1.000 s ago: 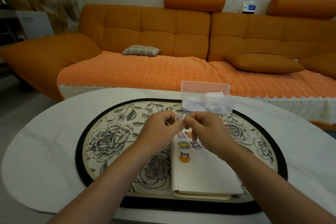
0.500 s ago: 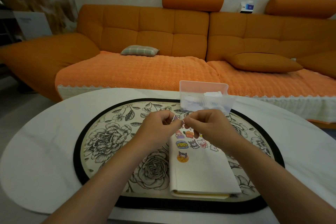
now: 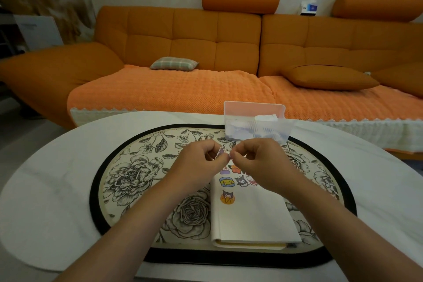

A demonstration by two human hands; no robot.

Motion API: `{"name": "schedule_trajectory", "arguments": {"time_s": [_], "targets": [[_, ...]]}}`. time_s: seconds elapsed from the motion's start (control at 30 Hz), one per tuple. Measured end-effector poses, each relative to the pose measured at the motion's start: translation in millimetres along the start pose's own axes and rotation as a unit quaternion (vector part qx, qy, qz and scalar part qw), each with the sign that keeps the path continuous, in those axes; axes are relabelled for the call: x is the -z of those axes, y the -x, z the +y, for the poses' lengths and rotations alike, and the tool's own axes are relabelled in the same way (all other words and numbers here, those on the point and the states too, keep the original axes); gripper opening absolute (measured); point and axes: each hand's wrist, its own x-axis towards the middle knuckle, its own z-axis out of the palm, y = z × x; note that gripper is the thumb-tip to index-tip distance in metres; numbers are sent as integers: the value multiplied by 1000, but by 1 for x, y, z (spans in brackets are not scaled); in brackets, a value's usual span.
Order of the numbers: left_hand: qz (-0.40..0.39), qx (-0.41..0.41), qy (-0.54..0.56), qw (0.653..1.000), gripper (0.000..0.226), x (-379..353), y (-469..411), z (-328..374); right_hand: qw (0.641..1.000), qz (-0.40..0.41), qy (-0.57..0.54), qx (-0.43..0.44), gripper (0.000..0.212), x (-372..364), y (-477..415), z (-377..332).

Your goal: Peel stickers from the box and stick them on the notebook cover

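Head view, one frame. Left hand: fingers curled, thumb and forefinger pinching a small white-edged purple sticker, held in the air. Right hand: fingers also curled, thumb and forefinger pinched together at the sticker's right edge, so both hands grip the same piece; whether the right one has the sticker itself or a backing layer cannot be told. The hands meet above the far end of a white soft-cover notebook, which lies closed and flat on an oval floral placemat with a black border, spine towards the left hand. Cartoon stickers already on the cover sit in a cluster at its far end, partly hidden by the right hand. A translucent rectangular plastic box stands just beyond the hands on the far rim of the placemat, lid up, with white paper pieces inside; contents otherwise unclear. The placemat rests on a white oval table. Behind it: an orange upholstered sofa with a small plaid cushion and a flat orange cushion.
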Motion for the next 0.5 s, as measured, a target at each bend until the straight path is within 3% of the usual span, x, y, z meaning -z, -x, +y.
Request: {"name": "schedule_trajectory", "arguments": {"time_s": [0.13,0.23,0.4,0.5], "targets": [[5,8,-19,1000,25,-2,0,2,994,25,98,32,14,-3,0,1],[8,6,-20,1000,26,-2,1,4,993,32,106,40,15,-4,0,1],[16,11,-14,1000,27,-1,1,3,1000,19,10,14,19,-5,1,0],[65,0,-39,997,13,-2,2,3,997,29,-69,-23,22,-5,0,-1]]}}
